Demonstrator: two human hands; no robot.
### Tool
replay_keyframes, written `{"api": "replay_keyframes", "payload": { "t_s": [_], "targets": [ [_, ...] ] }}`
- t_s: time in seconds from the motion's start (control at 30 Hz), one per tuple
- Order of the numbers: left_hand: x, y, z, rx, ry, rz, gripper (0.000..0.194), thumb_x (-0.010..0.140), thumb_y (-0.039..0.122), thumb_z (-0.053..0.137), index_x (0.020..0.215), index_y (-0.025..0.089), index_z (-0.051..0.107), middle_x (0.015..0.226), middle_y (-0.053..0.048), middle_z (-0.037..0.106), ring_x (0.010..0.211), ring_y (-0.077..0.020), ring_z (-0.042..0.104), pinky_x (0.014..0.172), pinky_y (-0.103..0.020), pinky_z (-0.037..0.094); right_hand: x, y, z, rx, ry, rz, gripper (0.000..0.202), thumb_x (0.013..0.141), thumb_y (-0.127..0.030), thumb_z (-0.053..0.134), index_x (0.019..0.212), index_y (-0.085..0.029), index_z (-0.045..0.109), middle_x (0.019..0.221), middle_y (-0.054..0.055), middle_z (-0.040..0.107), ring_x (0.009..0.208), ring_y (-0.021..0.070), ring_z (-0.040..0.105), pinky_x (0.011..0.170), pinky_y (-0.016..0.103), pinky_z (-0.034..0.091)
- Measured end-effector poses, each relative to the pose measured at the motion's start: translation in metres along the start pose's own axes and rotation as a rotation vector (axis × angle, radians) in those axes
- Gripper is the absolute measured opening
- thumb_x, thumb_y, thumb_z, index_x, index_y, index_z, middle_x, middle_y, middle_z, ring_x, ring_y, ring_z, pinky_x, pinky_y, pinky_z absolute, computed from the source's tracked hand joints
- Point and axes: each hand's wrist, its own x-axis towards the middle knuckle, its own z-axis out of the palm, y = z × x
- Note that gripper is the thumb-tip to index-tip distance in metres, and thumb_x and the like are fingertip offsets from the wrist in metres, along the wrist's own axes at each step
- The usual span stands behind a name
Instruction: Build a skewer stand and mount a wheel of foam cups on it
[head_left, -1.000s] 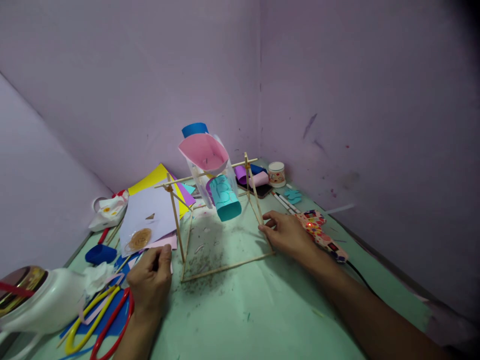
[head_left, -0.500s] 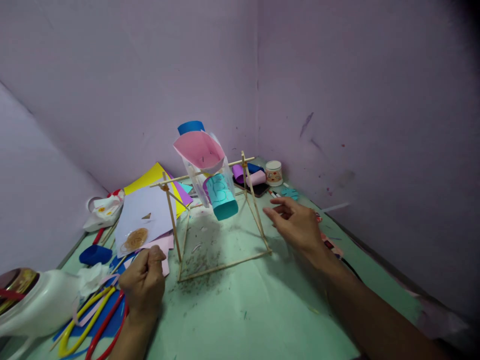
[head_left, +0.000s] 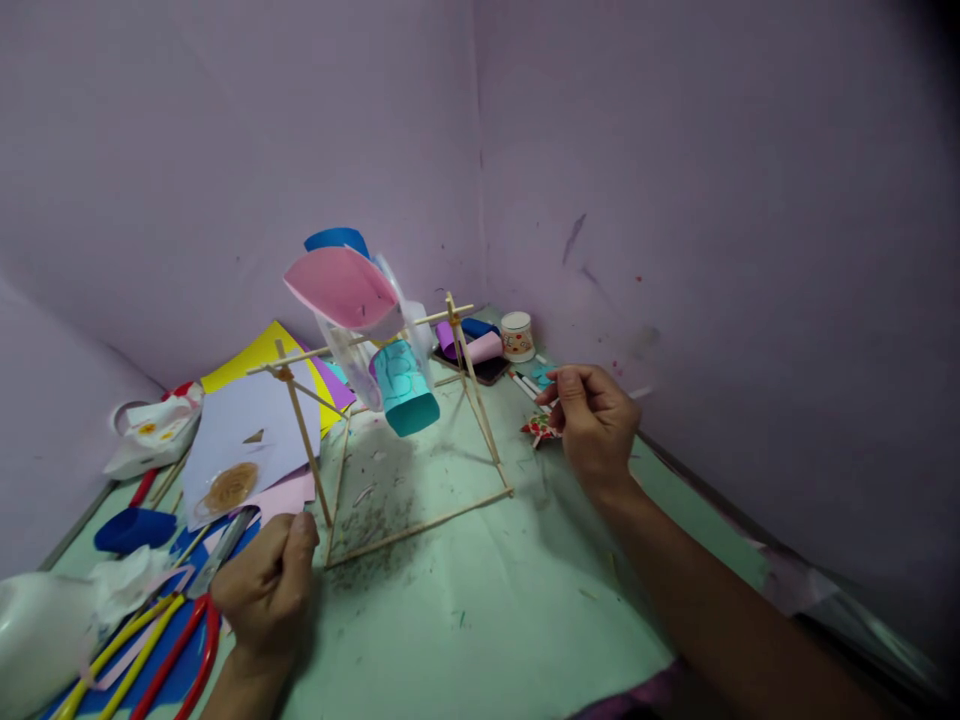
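A frame of thin wooden sticks [head_left: 420, 527] stands on the green table. Across its top rests a wheel-like piece with a pink paper cup [head_left: 343, 286], a blue one [head_left: 337, 240] and a turquoise one [head_left: 406, 388]. At the frame's near left corner, my left hand [head_left: 268, 583] is closed in a fist, beside red-handled scissors [head_left: 201, 650]; whether something is inside the fist is hidden. My right hand [head_left: 595, 425] is raised to the right of the frame, touching none of it, with fingers curled and thumb against the forefinger; anything pinched there is too small to see.
Rubber bands [head_left: 232, 487] lie on white paper [head_left: 281, 420] at the left, before yellow paper [head_left: 251, 357]. A white pot [head_left: 37, 640] stands at the near left. A small tub [head_left: 517, 337] and paper rolls [head_left: 484, 347] sit behind the frame.
My right hand has turned and its spread fingers have curled in. The view has shifted right, so the frame and table items appear further left. My left hand remains a fist.
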Motion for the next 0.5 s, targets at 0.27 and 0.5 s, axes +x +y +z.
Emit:
{"api": "replay_keyframes", "payload": {
  "t_s": [0.27,0.5],
  "targets": [
    [-0.0017,0.0025,0.0017,-0.04,-0.146,0.191,0.031,0.081,0.012,0.054,0.052,0.018,0.044,0.048,0.006,0.038,0.04,-0.0052,0.035,0.042,-0.02,0.029,-0.0001,-0.0016,-0.0002,-0.003,0.003,-0.004,0.023,0.085,-0.037,0.055,0.077,-0.016,0.062,0.059,-0.003,0.059,0.038,0.0044,0.045,0.036,0.017,0.035],
    [-0.0055,-0.0057,0.009,-0.134,-0.138,0.219,0.031,0.079,0.009,0.056,0.054,0.018,0.041,0.049,0.006,0.034,0.04,-0.0051,0.032,0.042,-0.021,0.026,-0.0011,-0.003,0.0006,0.017,0.013,-0.007,0.022,0.085,-0.036,0.056,0.076,-0.016,0.062,0.058,-0.003,0.059,0.037,0.0042,0.044,0.034,0.016,0.034]
  ]
}}
